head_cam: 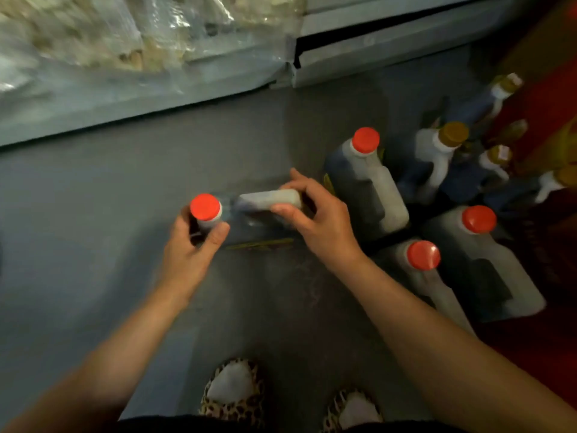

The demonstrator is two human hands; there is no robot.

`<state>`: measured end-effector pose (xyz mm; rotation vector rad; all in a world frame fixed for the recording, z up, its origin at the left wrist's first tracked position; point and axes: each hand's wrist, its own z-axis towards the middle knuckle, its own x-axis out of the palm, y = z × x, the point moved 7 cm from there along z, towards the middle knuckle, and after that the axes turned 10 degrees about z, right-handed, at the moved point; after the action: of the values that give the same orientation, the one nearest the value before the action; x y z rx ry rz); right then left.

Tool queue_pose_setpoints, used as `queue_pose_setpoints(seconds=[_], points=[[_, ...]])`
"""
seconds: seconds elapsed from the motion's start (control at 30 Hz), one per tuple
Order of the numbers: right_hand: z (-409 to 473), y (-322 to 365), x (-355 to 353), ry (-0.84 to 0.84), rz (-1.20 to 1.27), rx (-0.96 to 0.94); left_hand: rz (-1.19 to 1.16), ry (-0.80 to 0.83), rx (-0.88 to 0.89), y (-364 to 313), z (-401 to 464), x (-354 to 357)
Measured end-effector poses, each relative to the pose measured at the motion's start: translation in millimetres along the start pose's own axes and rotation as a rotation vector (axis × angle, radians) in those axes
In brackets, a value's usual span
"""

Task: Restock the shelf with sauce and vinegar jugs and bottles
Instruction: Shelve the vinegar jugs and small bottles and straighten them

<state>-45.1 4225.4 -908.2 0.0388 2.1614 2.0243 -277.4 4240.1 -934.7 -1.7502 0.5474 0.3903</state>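
A dark sauce jug (249,225) with a red cap (205,206) and a white handle is held over the grey floor in front of me. My left hand (190,245) grips its neck just below the cap. My right hand (315,214) curls round the white handle. To the right, three more red-capped jugs stand on the floor: one at the back (368,189), one nearer me (427,270) and one at the far right (487,264). Behind them stand several smaller dark bottles with gold caps (437,157).
The pale base of a shelf unit (390,48) runs along the top, with plastic-wrapped goods (109,42) at the upper left. A red surface (549,98) lies along the right edge. My feet in leopard-print slippers (234,392) are at the bottom.
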Motion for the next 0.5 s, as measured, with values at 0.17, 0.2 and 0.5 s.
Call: queue_pose_setpoints(seconds=[0.17, 0.2, 0.5], points=[[10.7, -22.1, 3.7, 0.025, 0.126, 0.065, 0.032, 0.155, 0.039, 4.7, 19.9, 6.9], [6.8, -29.5, 5.8, 0.055, 0.124, 0.078, -0.002, 0.180, 0.046, 5.8, 21.4, 10.6], [-2.3, -75.2, 12.4, 0.161, 0.215, 0.233, -0.027, 0.322, 0.027, 17.9, 28.0, 19.6]])
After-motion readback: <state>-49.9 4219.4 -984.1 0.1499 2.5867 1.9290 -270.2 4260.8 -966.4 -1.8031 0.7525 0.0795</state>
